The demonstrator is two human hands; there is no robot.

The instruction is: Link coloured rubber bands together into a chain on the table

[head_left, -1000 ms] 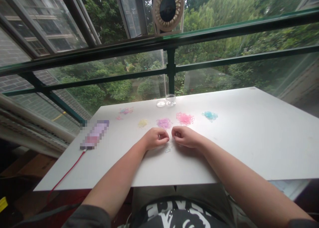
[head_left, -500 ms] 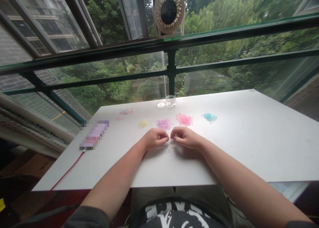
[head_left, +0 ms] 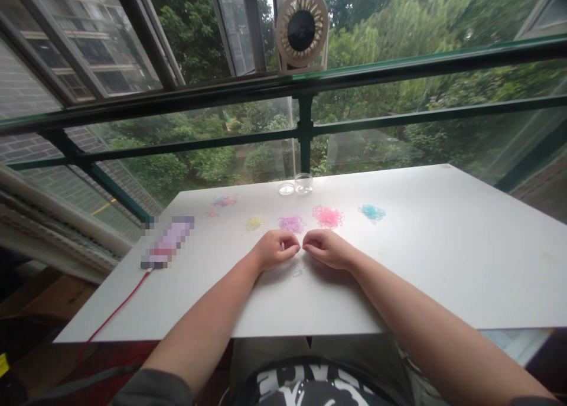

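Over the middle of the white table [head_left: 443, 264], my left hand [head_left: 278, 249] and my right hand [head_left: 325, 249] face each other, fingertips nearly touching. Thumb and finger of each hand are pinched; whatever they hold is too small to make out. Just below them lie a few thin greyish loops [head_left: 297, 271]. Beyond my hands are loose piles of small thin loops that look like rubber bands: a yellow pile [head_left: 254, 223], a purple pile [head_left: 291, 223], a pink pile [head_left: 328, 217] and a blue pile [head_left: 372, 211].
A mixed-colour pile [head_left: 225, 200] is at the back left. A clear round container [head_left: 303, 184] and its clear lid [head_left: 286, 189] stand by the far edge. On the left lies a blurred-out phone-like object [head_left: 168, 242] with a red cable [head_left: 117, 305]. Behind runs a green railing [head_left: 199, 141] with a fan [head_left: 302, 28].
The fingers of my right hand have curled closer together, near the left fingertips. My left hand has hardly moved. The view has shifted slightly.
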